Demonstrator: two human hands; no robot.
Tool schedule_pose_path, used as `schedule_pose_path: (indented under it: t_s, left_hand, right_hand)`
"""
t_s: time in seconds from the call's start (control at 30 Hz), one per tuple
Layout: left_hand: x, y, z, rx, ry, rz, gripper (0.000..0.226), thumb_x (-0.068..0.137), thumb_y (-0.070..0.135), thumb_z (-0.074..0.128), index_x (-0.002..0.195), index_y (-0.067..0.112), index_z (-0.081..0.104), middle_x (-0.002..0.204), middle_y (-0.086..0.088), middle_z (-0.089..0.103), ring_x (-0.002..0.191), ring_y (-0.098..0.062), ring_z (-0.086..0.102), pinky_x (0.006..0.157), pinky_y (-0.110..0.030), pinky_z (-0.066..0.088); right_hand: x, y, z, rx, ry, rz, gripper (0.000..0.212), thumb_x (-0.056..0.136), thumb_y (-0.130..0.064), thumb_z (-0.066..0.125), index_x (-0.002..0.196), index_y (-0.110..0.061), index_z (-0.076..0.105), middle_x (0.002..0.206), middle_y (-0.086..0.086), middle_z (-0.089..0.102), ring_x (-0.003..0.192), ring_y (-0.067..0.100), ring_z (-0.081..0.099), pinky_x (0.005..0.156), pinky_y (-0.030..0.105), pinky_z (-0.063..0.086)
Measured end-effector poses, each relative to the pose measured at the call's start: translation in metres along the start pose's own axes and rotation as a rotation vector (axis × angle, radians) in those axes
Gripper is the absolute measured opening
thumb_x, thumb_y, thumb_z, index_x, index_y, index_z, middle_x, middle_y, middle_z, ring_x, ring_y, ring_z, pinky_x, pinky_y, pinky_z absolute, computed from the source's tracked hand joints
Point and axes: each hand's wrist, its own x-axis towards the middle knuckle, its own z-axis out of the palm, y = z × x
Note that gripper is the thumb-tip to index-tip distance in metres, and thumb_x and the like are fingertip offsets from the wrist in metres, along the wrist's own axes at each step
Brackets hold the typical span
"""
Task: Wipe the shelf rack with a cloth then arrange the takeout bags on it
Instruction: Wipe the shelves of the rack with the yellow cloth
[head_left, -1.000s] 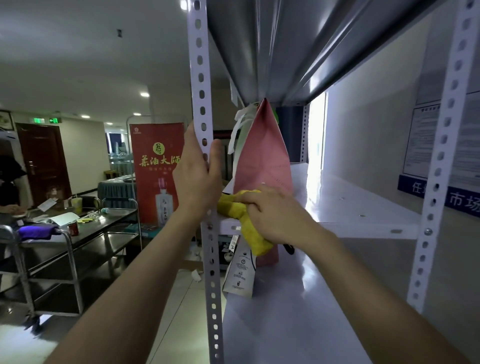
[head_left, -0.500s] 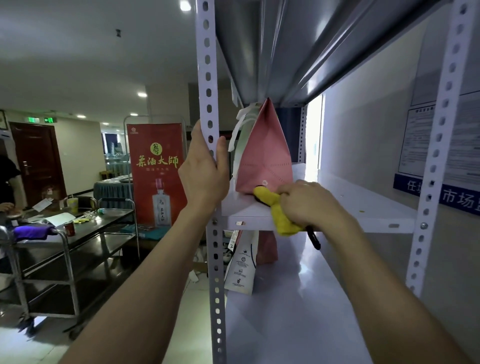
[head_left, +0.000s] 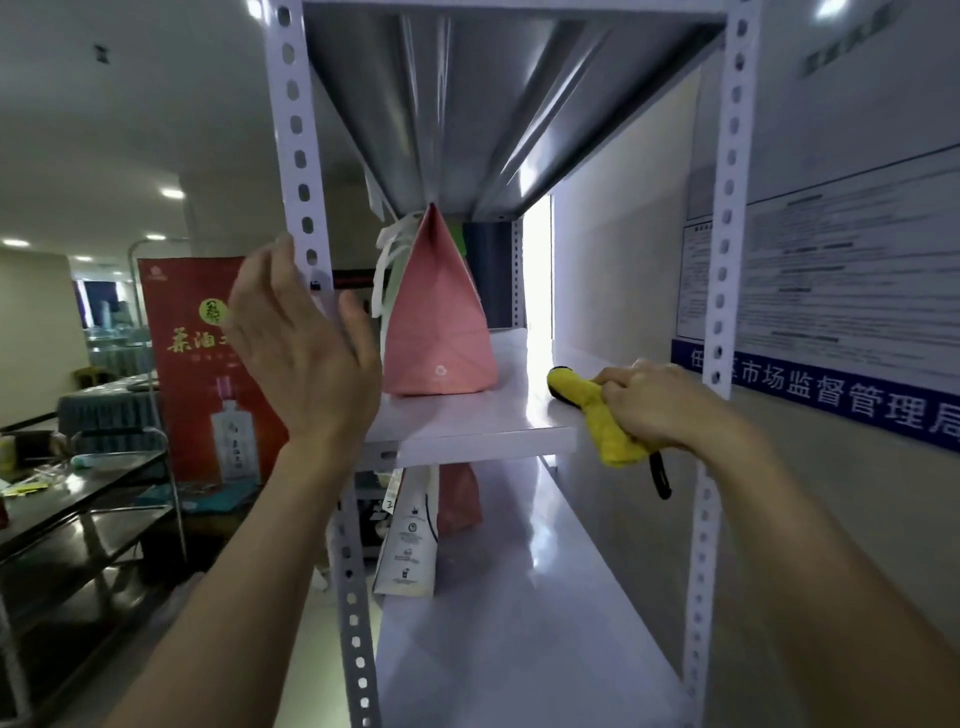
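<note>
The white shelf rack (head_left: 488, 441) stands in front of me with perforated uprights. A pink takeout bag (head_left: 439, 332) stands upright on the middle shelf, near its left edge. My right hand (head_left: 660, 410) grips a yellow cloth (head_left: 597, 415) against the right front corner of that shelf. My left hand (head_left: 301, 353) hovers with spread fingers just in front of the left upright (head_left: 304, 197), off the post. On the lower shelf (head_left: 519, 623) stand a white printed bag (head_left: 408, 540) and another pink bag (head_left: 460, 499), partly hidden by the middle shelf.
A wall with posted notices and a blue sign (head_left: 852, 400) runs along the right. At the left stand a red banner (head_left: 202, 374) and a metal trolley (head_left: 83, 509) with small items. The shelf above (head_left: 467, 104) hangs low over the pink bag.
My right hand slid the cloth from beside the pink bag to the shelf's right front corner. My left hand let go of the left upright and opened.
</note>
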Motion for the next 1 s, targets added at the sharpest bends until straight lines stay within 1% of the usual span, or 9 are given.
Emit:
schedule_pose_path:
  t_s: [0.2,0.33,0.4,0.5,0.57,0.63,0.73,0.83,1.0]
  left_hand:
    - [-0.038,0.054,0.024,-0.072,-0.398,0.264,0.037,0.103,0.03,0.051,0.13,0.007,0.062,0.123,-0.015,0.06,0.115,-0.034,0.057,0.102,-0.047,0.042]
    - [-0.053,0.046,0.039,-0.022,-0.603,0.202,0.039,0.103,0.033,0.04,0.126,0.011,0.062,0.116,-0.01,0.062,0.107,-0.03,0.058,0.1,-0.047,0.044]
    - [-0.054,0.044,0.041,0.006,-0.675,0.198,0.041,0.101,0.035,0.037,0.126,0.013,0.06,0.115,-0.009,0.062,0.104,-0.027,0.057,0.097,-0.047,0.045]
    - [-0.052,0.042,0.041,0.04,-0.736,0.157,0.041,0.098,0.036,0.035,0.12,0.013,0.06,0.113,-0.009,0.062,0.101,-0.027,0.054,0.093,-0.046,0.045]
    - [-0.053,0.039,0.041,0.06,-0.719,0.141,0.037,0.098,0.033,0.037,0.116,0.011,0.061,0.11,-0.01,0.062,0.099,-0.028,0.054,0.09,-0.045,0.044]
    - [-0.054,0.039,0.043,0.066,-0.716,0.151,0.036,0.096,0.032,0.039,0.114,0.01,0.062,0.107,-0.011,0.062,0.097,-0.029,0.054,0.088,-0.045,0.043]
    - [-0.055,0.043,0.043,0.082,-0.718,0.167,0.038,0.095,0.032,0.038,0.112,0.008,0.063,0.103,-0.014,0.062,0.094,-0.032,0.054,0.085,-0.048,0.044]
    - [-0.055,0.044,0.043,0.064,-0.744,0.156,0.041,0.095,0.033,0.037,0.114,0.007,0.063,0.103,-0.014,0.062,0.094,-0.032,0.054,0.084,-0.048,0.046]
    - [-0.055,0.042,0.042,0.057,-0.768,0.156,0.044,0.093,0.035,0.035,0.114,0.009,0.063,0.106,-0.012,0.062,0.096,-0.032,0.055,0.085,-0.049,0.047]
  right_hand:
    - [0.015,-0.011,-0.011,0.028,-0.147,0.121,0.069,0.09,-0.066,0.026,0.15,-0.041,0.047,0.162,0.012,0.035,0.15,0.039,0.03,0.115,0.057,0.036]
    - [0.054,-0.018,-0.019,0.057,-0.331,0.285,0.087,0.066,-0.026,0.047,0.152,-0.016,0.053,0.164,0.02,0.036,0.128,0.04,0.061,0.071,0.036,0.046]
    - [0.076,-0.027,-0.017,0.101,-0.391,0.243,0.066,0.062,-0.025,0.041,0.112,0.0,0.075,0.127,0.031,0.063,0.068,0.033,0.061,0.054,0.029,0.034]
    - [0.109,-0.025,-0.005,0.134,-0.47,0.171,0.019,0.052,-0.025,0.036,0.054,-0.01,0.047,0.066,0.017,0.042,0.058,0.024,0.03,0.055,0.032,0.029]
    - [0.113,-0.026,0.0,0.164,-0.422,0.137,0.05,0.055,-0.024,0.044,0.099,-0.012,0.064,0.096,0.013,0.056,0.068,0.027,0.05,0.062,0.031,0.038]
    - [0.092,-0.029,0.002,0.219,-0.342,0.113,0.083,0.068,-0.037,0.054,0.149,-0.034,0.035,0.138,0.005,0.05,0.104,0.033,0.063,0.081,0.039,0.049]
    - [0.047,-0.023,-0.005,0.212,-0.231,0.062,0.072,0.08,-0.072,0.029,0.138,-0.031,0.038,0.13,0.006,0.054,0.106,0.03,0.062,0.091,0.047,0.05]
    - [0.018,-0.014,-0.031,0.229,-0.335,-0.017,0.043,0.099,-0.049,0.033,0.122,-0.021,0.057,0.114,0.01,0.07,0.095,0.028,0.066,0.077,0.037,0.049]
    - [0.024,-0.014,-0.031,-0.04,-0.315,-0.03,0.055,0.107,-0.045,0.038,0.161,-0.047,0.029,0.169,-0.005,0.027,0.152,0.024,0.03,0.12,0.044,0.029]
